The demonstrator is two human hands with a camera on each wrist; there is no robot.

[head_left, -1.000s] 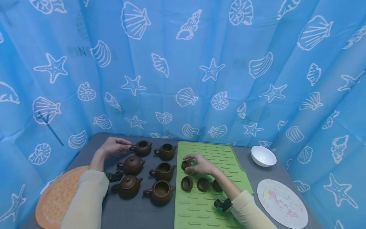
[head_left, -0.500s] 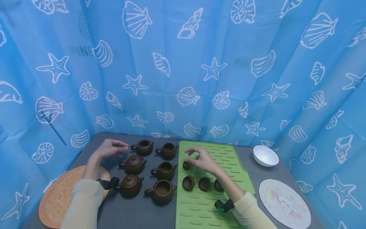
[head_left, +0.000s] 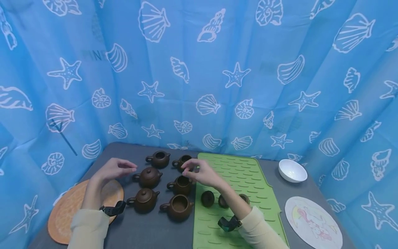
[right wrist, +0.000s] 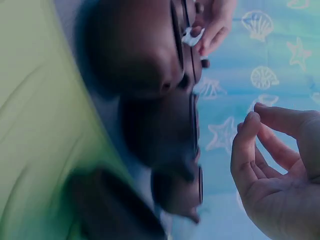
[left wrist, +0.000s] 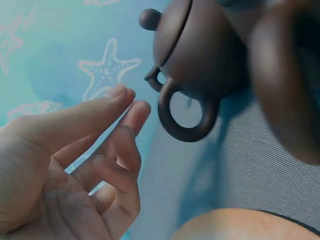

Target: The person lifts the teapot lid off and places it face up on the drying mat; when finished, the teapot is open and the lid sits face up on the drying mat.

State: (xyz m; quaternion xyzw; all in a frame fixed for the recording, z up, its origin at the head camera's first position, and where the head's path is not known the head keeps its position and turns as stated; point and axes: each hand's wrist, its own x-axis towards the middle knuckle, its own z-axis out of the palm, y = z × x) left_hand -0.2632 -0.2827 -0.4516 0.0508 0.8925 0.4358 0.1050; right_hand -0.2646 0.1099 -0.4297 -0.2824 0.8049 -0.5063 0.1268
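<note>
My left hand [head_left: 112, 170] hovers at the left of two lidded brown teapots [head_left: 148, 177], its fingers loosely bent. In the left wrist view, it stands apart from a teapot's ring handle [left wrist: 187, 117], with nothing in it. My right hand [head_left: 201, 173] hangs over the mat's left edge, its fingertips over the space between two lidless teapots [head_left: 181, 185]. In the right wrist view, its thumb and index fingertips meet, with no object visible between them. Small brown lids [head_left: 207, 199] lie on the green mat [head_left: 233, 173]; the right hand and forearm hide part of that area.
Other lidless teapots [head_left: 177, 207] stand left of the mat. An orange round placemat [head_left: 66, 214] lies at the left. On the right are a white bowl [head_left: 293, 171] and a white round placemat [head_left: 314, 223]. A blue shell-print curtain [head_left: 205, 83] hangs behind the grey table.
My left hand has drawn back from the rear-left teapot's handle toward the left and nearer me. My right hand has left the rear lid and moved left toward the lidless teapots.
</note>
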